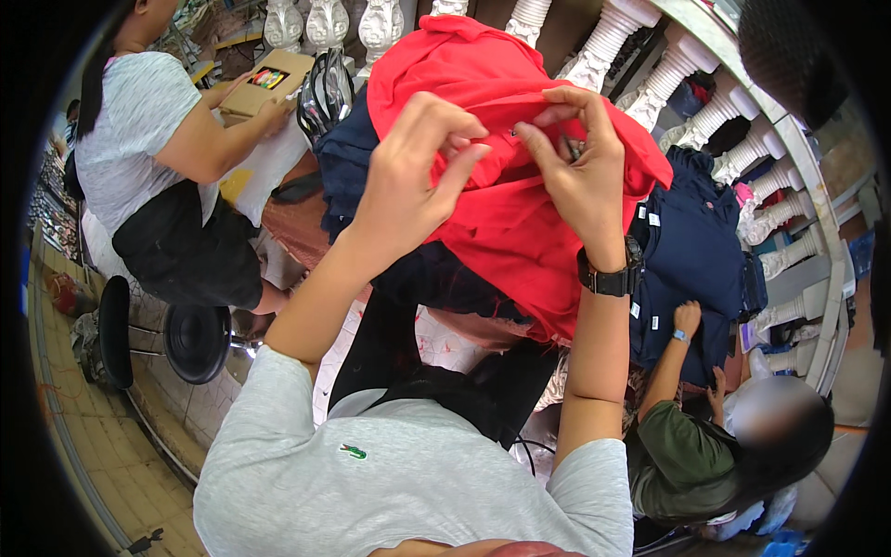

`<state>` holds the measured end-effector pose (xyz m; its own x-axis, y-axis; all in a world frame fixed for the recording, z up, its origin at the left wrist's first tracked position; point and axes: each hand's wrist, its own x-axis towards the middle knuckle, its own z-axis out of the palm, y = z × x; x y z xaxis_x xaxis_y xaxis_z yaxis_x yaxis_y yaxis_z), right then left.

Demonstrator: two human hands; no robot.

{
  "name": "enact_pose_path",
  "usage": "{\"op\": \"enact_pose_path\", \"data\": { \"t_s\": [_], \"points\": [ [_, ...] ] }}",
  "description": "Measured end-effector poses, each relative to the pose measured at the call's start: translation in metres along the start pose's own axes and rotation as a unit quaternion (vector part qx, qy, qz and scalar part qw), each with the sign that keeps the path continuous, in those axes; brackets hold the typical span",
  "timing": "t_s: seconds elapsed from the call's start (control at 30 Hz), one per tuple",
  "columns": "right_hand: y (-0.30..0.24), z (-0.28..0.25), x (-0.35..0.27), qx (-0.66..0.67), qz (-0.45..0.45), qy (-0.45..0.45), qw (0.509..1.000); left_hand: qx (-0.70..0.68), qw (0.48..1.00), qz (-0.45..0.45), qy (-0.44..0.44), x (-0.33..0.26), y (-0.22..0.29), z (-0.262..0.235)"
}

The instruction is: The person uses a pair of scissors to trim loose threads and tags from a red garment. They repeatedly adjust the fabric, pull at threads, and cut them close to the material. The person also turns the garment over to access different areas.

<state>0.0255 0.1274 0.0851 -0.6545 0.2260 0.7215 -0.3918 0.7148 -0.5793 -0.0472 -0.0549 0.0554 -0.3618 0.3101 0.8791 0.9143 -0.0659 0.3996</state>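
A red garment is spread over the stack in front of me, its folds falling toward my lap. My left hand is raised above its left part, thumb and forefinger closed toward each other; anything between them is too small to name. Over the garment's right part, my right hand has curled fingers, with the thumb pointing at a small dark spot on the red cloth. Something greyish shows inside the right palm, mostly hidden by the fingers. A black watch is on my right wrist.
Dark navy garments lie to the right, where another person's hand rests. At left, a seated person holds a cardboard box. A black round stool stands at lower left. White balusters line the far side.
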Motion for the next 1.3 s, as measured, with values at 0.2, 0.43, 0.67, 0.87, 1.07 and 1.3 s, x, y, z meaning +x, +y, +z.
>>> {"op": "enact_pose_path", "data": {
  "t_s": [0.2, 0.43, 0.67, 0.87, 1.07, 1.3],
  "points": [
    [0.009, -0.001, -0.007, -0.008, 0.028, -0.051, 0.998, -0.009, 0.985, -0.101, -0.136, 0.011, -0.028, 0.015],
    [0.013, 0.002, -0.008, 0.023, 0.006, -0.058, 0.998, 0.037, 0.984, -0.066, -0.164, 0.013, -0.045, 0.014],
    [0.007, -0.007, -0.001, 0.115, 0.021, -0.066, 0.991, 0.073, 0.988, -0.048, -0.126, 0.016, -0.045, 0.013],
    [0.007, -0.006, -0.004, 0.000, 0.013, -0.062, 0.998, 0.099, 0.986, 0.007, -0.136, 0.009, -0.036, 0.014],
    [0.008, -0.002, -0.011, -0.015, 0.032, -0.058, 0.998, 0.039, 0.983, -0.109, -0.143, 0.010, -0.040, 0.014],
    [0.004, -0.004, -0.013, 0.000, 0.041, -0.052, 0.998, -0.035, 0.961, -0.216, -0.172, 0.019, -0.039, 0.005]
  ]
}}
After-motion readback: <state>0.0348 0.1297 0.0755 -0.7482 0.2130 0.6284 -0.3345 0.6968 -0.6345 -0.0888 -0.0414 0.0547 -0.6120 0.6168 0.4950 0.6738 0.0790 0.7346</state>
